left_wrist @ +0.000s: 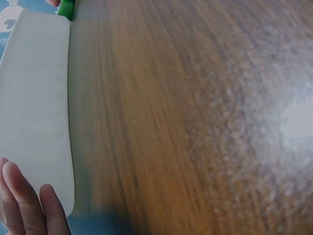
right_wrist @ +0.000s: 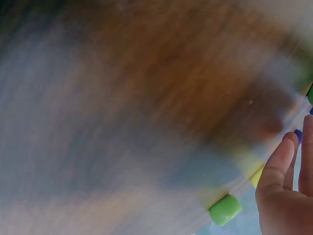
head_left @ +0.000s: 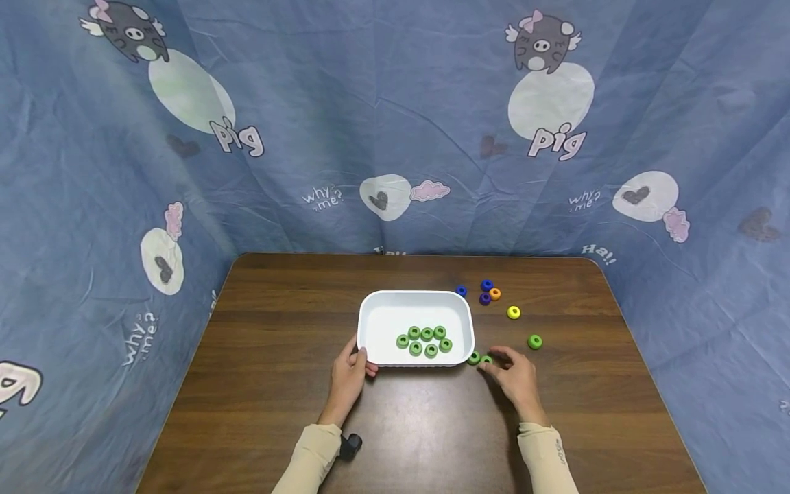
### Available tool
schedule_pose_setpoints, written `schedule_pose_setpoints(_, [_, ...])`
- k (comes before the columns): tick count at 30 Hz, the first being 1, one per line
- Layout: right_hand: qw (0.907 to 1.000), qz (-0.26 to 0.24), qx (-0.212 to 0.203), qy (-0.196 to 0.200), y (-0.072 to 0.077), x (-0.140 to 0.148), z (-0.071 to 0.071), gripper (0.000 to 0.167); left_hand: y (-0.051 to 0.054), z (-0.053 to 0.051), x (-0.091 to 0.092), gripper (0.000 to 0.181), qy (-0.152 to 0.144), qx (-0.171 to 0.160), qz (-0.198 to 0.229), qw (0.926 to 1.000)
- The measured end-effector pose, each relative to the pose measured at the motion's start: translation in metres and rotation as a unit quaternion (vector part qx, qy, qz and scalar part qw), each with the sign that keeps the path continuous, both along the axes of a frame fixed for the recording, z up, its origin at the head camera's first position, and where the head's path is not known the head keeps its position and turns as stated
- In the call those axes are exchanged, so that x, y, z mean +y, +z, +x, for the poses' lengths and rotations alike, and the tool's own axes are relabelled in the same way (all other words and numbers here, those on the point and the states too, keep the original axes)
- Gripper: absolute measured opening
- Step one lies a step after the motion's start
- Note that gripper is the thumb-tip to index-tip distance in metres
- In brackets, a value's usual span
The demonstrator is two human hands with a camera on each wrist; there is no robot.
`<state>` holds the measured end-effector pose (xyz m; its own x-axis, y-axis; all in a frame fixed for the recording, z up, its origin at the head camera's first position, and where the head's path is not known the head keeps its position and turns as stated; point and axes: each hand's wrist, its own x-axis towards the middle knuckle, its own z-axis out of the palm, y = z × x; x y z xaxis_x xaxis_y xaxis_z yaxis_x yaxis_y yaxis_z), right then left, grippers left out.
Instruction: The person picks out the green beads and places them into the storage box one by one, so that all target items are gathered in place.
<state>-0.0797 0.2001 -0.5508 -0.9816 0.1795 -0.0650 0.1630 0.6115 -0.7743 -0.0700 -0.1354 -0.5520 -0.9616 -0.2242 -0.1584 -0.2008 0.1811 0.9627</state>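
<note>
A white tray (head_left: 384,300) holds several green rings (head_left: 427,334). My left hand (head_left: 348,370) grips the tray's near left corner, thumb at the rim and other fingers along the outer wall. In the left wrist view, those fingers (left_wrist: 30,208) lie against the white wall. Right of the tray, my right hand (head_left: 513,376) has its thumb and index finger spread around a green ring (head_left: 486,360), with no firm pinch visible. Another green ring (head_left: 473,357) sits between it and the tray. In the right wrist view, the fingers (right_wrist: 276,164) look nearly straight.
Loose on the wooden table (head_left: 278,309) are blue rings (head_left: 487,285), a purple ring (head_left: 485,299), an orange ring (head_left: 495,293), a yellow ring (head_left: 513,312) and a green ring (head_left: 535,342). A patterned blue curtain (head_left: 432,233) hangs behind the table.
</note>
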Motion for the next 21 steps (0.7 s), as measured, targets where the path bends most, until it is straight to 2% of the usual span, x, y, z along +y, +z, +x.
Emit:
schedule_pose_setpoints(8, [0.9999,-0.002,0.0,0.014,-0.0021,-0.0017,-0.0003,0.041,0.0011,0.0006,0.0006,0.05,0.005,-0.002,-0.002,1.0])
schedule_pose_setpoints(21, [1.0,0.0,0.0,0.007,-0.0046,-0.0036,0.0019,0.037,0.0008,0.0013,0.0016,0.051,0.005,-0.006,-0.006,1.0])
